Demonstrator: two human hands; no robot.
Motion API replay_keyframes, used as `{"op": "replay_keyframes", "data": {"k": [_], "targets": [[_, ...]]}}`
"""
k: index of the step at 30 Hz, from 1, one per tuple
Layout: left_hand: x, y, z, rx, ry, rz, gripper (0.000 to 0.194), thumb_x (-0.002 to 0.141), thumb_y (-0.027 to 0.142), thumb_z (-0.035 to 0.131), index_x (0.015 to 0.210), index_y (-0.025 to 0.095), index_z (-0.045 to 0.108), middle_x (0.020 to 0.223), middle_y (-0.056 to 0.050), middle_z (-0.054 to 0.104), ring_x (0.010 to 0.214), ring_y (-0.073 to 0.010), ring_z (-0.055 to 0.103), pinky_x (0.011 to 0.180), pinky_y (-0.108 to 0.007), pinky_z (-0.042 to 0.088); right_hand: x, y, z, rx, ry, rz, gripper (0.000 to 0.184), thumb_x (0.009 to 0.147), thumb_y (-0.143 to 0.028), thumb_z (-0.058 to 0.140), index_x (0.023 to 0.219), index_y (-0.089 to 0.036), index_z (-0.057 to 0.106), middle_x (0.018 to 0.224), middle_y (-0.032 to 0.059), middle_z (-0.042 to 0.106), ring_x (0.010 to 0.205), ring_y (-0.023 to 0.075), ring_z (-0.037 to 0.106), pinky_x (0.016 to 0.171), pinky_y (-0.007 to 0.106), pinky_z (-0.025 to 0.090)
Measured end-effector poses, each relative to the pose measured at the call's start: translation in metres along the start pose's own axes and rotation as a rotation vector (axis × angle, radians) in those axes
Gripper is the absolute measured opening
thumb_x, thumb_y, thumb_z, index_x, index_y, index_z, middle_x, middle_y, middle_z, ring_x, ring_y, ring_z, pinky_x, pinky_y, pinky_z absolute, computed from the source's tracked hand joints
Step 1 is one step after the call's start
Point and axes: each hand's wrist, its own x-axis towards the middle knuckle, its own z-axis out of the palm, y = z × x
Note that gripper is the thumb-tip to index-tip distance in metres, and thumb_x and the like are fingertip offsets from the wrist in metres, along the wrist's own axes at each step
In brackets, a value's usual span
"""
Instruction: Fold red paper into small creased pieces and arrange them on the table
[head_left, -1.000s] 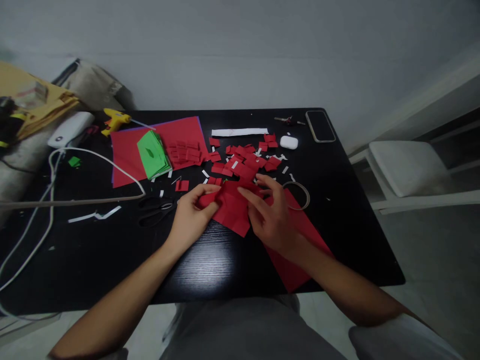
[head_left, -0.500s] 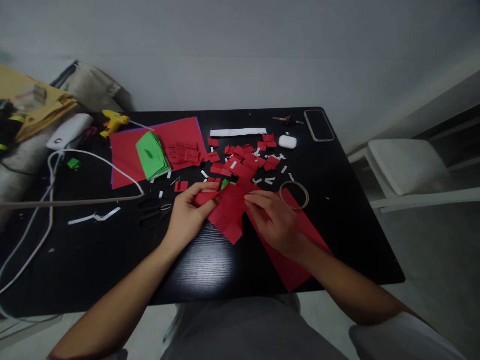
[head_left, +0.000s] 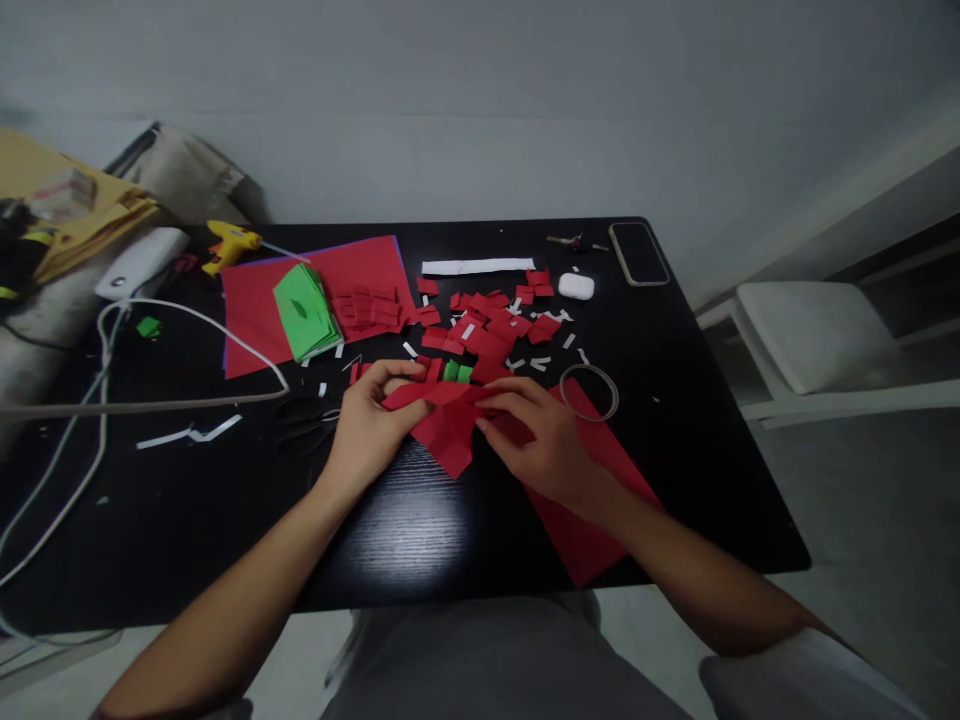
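Observation:
Between my hands is a creased piece of red paper (head_left: 448,432), one corner pointing toward me. My left hand (head_left: 377,418) pinches its left side between thumb and fingers. On its right side the fingers of my right hand (head_left: 541,432) are closed on the edge. Just beyond it lie a heap of small folded red paper pieces (head_left: 491,335) and small green pieces (head_left: 457,372). Under my right forearm is a larger red sheet (head_left: 574,545). A pair of black scissors (head_left: 304,428) lies left of my left hand, partly hidden by it.
On the left are a green paper stack (head_left: 306,315) on red sheets (head_left: 251,325), a yellow glue gun (head_left: 231,243) and a white cable (head_left: 202,312). A tape ring (head_left: 615,392), a white earbud case (head_left: 576,286), keys (head_left: 577,243) and a phone (head_left: 639,253) lie at the right.
The red paper has been tilted and bent, its upper edge now raised across between my hands. My right fingers have shifted slightly left along it, and more of the green pieces behind shows.

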Motion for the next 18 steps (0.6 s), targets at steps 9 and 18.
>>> {"op": "replay_keyframes", "data": {"k": [9, 18], "targets": [[-0.005, -0.01, 0.009, -0.162, -0.036, -0.051, 0.032, 0.074, 0.038, 0.088, 0.096, 0.019, 0.074, 0.084, 0.001, 0.071, 0.074, -0.0154, 0.064, 0.071, -0.025, 0.05, -0.005, -0.002, 0.001, 0.011, 0.066, -0.024, 0.014, 0.098, -0.013, 0.067, 0.104, -0.023, 0.075, 0.107, 0.0068, 0.078, 0.106, 0.0209, 0.076, 0.092, 0.036, 0.065], [-0.006, -0.01, 0.004, -0.041, -0.19, -0.11, 0.033, 0.078, 0.047, 0.086, 0.083, 0.016, 0.075, 0.082, -0.003, 0.076, 0.073, -0.0189, 0.066, 0.07, -0.028, 0.053, -0.004, -0.006, -0.004, 0.06, 0.125, -0.019, 0.017, 0.098, -0.01, 0.067, 0.105, -0.025, 0.074, 0.11, 0.006, 0.077, 0.111, 0.0214, 0.075, 0.094, 0.037, 0.064]]}}
